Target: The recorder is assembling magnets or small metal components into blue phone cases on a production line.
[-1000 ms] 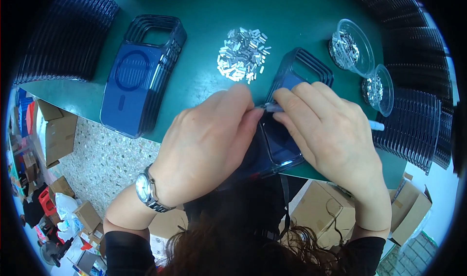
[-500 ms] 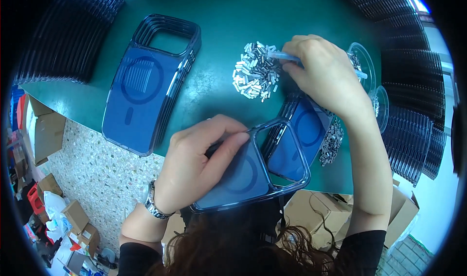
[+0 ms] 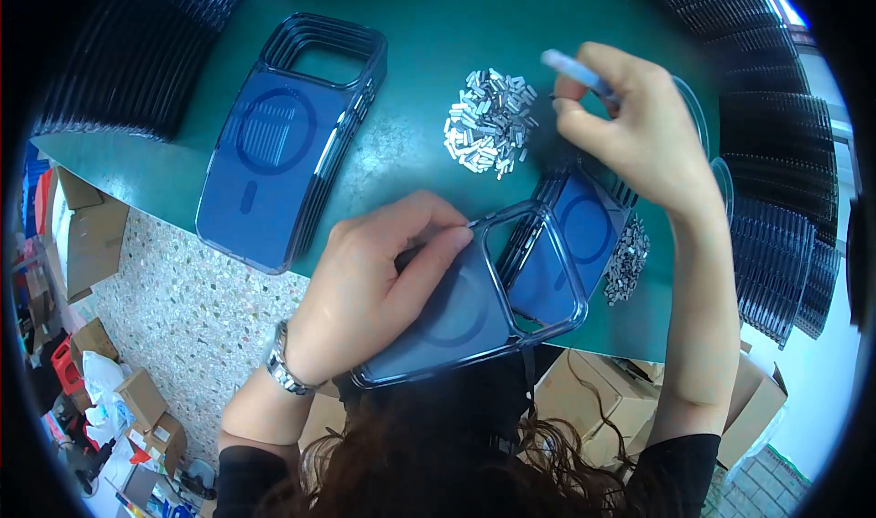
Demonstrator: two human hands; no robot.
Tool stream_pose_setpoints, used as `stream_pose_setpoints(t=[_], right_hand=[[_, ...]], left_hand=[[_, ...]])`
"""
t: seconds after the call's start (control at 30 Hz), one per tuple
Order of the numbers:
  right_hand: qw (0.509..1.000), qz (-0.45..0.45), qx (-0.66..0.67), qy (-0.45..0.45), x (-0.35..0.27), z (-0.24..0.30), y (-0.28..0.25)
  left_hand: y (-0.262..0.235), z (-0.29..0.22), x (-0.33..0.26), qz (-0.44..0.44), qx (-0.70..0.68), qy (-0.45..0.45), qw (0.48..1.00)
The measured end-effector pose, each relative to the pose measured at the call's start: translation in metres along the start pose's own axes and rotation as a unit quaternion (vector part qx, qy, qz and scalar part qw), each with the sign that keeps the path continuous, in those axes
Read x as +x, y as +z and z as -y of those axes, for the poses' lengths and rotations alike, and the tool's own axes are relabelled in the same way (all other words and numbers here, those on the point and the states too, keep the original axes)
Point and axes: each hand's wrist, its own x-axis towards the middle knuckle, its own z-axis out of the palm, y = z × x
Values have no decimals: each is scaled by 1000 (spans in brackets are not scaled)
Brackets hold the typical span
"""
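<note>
pinching the smoky-blue phone case (image 3: 456, 303) by its long side rim, your left hand (image 3: 370, 267) has thumb and fingers clamped there, the camera opening just beyond the fingertips and the back panel below the thumb. your right hand (image 3: 634, 121) closes on a pale pen-like tool (image 3: 580, 73); whether its tips hold anything else, you can't tell. small metallic pieces (image 3: 493, 121) lie just left of those tips. the case looks light, fairly stiff and slick, so the rim should grip better than the smooth panel.

Pale glare spots the green table (image 3: 438, 25) inside black corners.
</note>
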Motion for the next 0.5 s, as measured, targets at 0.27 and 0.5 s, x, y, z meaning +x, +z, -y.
stream_pose_setpoints(t=[0.27, 0.5], right_hand=[[979, 11, 198, 41, -42, 26, -9], [969, -15, 242, -41, -72, 25, 4]], left_hand=[[-8, -23, 11, 85, 53, -61, 993], [6, -32, 17, 104, 83, -12, 991]])
